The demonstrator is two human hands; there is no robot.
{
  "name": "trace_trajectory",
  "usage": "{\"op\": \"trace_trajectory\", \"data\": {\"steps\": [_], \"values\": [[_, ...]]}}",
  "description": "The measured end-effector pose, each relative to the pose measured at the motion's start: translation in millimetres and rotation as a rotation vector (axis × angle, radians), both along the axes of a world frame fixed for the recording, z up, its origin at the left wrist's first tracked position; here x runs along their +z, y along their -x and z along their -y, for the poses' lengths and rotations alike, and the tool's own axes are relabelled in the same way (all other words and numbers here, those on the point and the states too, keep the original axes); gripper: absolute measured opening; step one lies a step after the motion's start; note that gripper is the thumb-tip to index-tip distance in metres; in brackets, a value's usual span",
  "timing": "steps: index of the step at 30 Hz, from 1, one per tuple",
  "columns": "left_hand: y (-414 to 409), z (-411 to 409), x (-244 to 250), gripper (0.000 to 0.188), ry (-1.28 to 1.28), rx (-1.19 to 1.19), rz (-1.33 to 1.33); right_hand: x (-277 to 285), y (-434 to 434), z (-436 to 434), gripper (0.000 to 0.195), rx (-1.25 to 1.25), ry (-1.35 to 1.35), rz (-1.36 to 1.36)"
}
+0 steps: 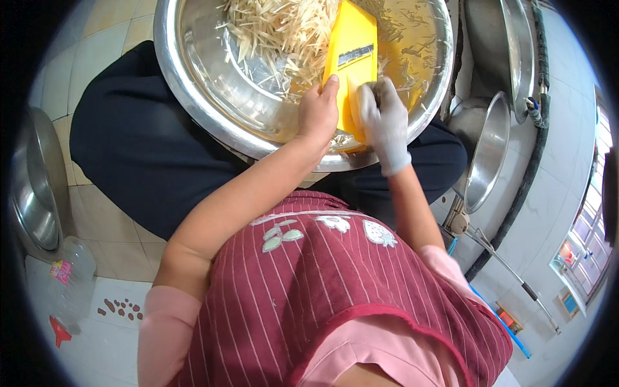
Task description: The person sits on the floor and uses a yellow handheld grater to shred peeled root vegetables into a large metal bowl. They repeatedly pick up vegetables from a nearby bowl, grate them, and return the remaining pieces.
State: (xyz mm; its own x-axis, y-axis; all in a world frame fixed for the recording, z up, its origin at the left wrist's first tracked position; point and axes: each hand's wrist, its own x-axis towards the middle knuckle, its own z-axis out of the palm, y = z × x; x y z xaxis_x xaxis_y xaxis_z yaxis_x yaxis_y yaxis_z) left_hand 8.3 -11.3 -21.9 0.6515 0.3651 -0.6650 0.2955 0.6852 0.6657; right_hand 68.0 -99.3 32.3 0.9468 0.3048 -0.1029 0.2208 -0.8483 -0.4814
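A yellow plastic hand grater with a metal blade slants over a large stainless steel basin. My bare left hand grips the grater's left edge, thumb on top. My right hand, in a pale knitted glove, is curled at the grater's right side, its knuckles near the blade; whether it holds anything is hidden. Pale shredded strips are heaped in the basin on the left, and more shreds lie scattered on its right side.
The basin rests at my crossed legs. Metal bowls lean by the wall at right; another steel basin stands at far left. Near it lie a clear plastic bottle and a red funnel-like piece. A metal pole leans at right.
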Motion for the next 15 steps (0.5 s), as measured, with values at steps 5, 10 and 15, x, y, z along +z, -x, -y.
{"op": "trace_trajectory", "data": {"steps": [5,10,15], "values": [[-2.8,-0.3,-2.9,0.045,0.061,0.038,0.025,-24.8,-60.1,-35.8,0.040,0.062,0.269,0.138],[-4.4,-3.6,-4.0,0.045,0.032,-0.019,0.009,-45.0,-121.9,-59.1,0.039,0.084,0.399,0.125],[-2.1,-1.0,0.7,0.045,0.018,0.008,-0.016,0.7,-22.9,-10.3,0.029,0.036,0.150,-0.018]]}}
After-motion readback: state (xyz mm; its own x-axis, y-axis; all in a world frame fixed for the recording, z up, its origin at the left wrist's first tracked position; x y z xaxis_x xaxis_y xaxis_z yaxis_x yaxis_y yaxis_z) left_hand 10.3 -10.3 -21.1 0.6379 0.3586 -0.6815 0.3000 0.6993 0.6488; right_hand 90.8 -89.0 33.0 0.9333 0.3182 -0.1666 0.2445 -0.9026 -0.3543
